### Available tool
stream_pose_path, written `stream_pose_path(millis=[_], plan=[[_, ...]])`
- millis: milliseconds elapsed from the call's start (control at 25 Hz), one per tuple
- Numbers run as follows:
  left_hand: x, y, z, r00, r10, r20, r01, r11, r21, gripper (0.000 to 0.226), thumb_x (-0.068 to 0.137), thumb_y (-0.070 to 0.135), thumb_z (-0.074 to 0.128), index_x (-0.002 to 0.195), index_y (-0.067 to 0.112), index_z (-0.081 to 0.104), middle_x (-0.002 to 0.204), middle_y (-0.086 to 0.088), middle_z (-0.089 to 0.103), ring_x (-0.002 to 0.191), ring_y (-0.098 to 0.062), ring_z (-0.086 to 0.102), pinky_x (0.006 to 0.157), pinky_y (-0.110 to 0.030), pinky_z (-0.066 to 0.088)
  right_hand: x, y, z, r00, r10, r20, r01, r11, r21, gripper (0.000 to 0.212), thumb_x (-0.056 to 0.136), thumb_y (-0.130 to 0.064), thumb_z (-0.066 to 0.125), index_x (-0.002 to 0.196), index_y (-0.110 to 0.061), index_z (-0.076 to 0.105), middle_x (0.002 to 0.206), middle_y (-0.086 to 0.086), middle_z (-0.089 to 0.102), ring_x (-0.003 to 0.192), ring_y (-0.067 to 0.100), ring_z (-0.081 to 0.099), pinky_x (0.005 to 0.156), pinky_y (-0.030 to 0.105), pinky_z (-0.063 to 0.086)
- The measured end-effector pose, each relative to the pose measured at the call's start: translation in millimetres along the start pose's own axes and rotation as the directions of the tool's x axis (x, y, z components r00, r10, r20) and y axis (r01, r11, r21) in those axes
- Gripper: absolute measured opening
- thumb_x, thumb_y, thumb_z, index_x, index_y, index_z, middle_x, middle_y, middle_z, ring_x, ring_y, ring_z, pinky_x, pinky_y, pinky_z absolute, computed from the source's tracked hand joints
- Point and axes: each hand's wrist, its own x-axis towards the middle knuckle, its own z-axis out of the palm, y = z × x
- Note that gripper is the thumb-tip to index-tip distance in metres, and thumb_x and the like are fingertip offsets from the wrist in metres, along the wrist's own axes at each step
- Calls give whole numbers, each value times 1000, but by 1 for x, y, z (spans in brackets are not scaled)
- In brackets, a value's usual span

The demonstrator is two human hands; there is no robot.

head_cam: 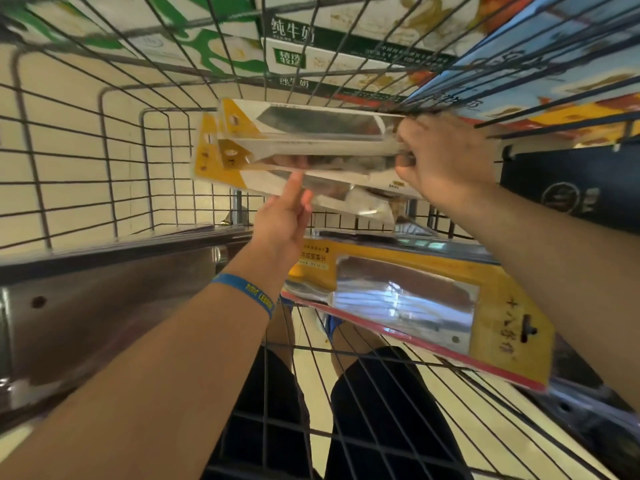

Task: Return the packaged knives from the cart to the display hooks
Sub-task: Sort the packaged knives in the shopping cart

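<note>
I look down into a wire shopping cart (86, 161). A stack of packaged knives (304, 147), clear blisters on yellow cards, hangs above the cart's inside. My right hand (440, 157) grips the stack at its handle end. From below, my left hand (284, 216) holds the lowest pack near its middle, thumb up against it. Another packaged cleaver (415, 303) on a yellow and red card lies flat on the cart's near end, below my right forearm.
Milk cartons (294, 46) and blue boxes (536, 64) show through the cart's far mesh. A dark box (571, 188) stands at the right. A steel surface (104, 299) lies at the left. My legs are visible below through the mesh.
</note>
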Motion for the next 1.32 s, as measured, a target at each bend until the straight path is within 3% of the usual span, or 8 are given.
stream_pose_path(millis=[80,200,320,480,640,840,1120,1320], plan=[[-6,0,-2,1000,18,11,-16,992,-126,48,87,32,77,127,15,56,81,3,78,74,-1,73,66,-13,58,-12,0,-3,999,38,-20,-37,998,49,20,88,-22,72,104,-17,62,98,11,68,95,36,58,69,40,38],[-13,3,-4,1000,9,-12,-11,982,-190,36,92,37,70,121,16,66,94,2,80,80,-3,74,61,-12,55,-20,-8,6,998,55,5,-55,995,78,24,88,-27,75,105,-18,62,97,10,70,92,34,60,63,36,36],[-22,4,-14,995,49,-85,-55,996,-65,26,95,26,70,114,9,66,102,-8,77,81,-7,76,62,-15,57,-28,-10,16,993,97,66,-101,992,71,33,91,-42,71,108,-18,58,86,7,63,76,26,50,55,31,29],[-44,8,-26,992,113,-61,-110,993,39,34,97,17,68,123,-2,58,109,-18,73,76,-10,75,62,-18,58,-46,-5,13,980,177,88,-193,954,229,36,89,-49,71,108,-21,58,85,0,60,72,21,49,57,32,37],[-66,24,-26,984,177,-27,-174,980,96,14,97,14,68,105,4,63,81,-8,78,73,-12,75,59,-18,57,-44,0,-12,980,126,155,-169,934,315,30,87,-43,76,100,-29,53,84,-7,53,72,20,50,57,30,33],[-110,41,-31,976,219,-6,-217,969,118,13,99,12,64,103,1,60,70,-6,74,65,-10,70,60,-18,57,-70,1,-57,989,127,-73,-116,985,130,29,90,-41,73,98,-24,51,88,-2,53,74,24,52,61,32,33],[-167,63,-40,955,296,9,-292,939,179,11,98,9,63,105,1,60,71,-7,72,58,-9,65,59,-18,57,-80,-21,-98,983,157,95,-146,983,-113,19,97,-25,66,110,-15,56,101,13,67,92,38,67,61,37,41],[-200,76,-47,912,410,28,-401,872,282,15,95,17,69,85,10,61,59,1,68,55,-6,65,58,-18,57,-96,-33,-152,989,78,-124,-93,989,-118,19,95,-22,66,111,-12,60,97,15,68,86,38,66,62,37,34]])
